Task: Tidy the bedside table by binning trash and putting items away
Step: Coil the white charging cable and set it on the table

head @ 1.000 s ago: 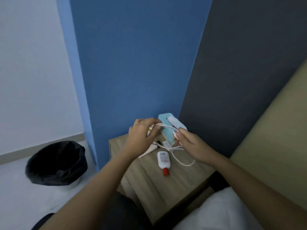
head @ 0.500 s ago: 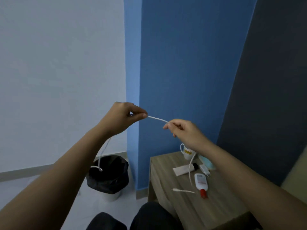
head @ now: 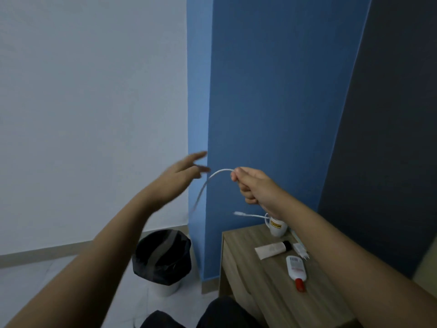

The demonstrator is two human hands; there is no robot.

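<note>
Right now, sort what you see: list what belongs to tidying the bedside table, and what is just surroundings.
Part of the job:
- white cable, pinched in the right hand; left hand open
- bedside table
- mug
- white tube
- plug adapter
- red-capped bottle
- lined bin on the floor

Just surroundings:
- blue wall
- white wall

Setting: looking like a bedroom corner in a home.
Furniture: wooden bedside table standing against the blue wall.
Tabletop: holding a white mug, a tube, a bottle, a plug.
Floor: bin with black liner sitting beside the table.
</note>
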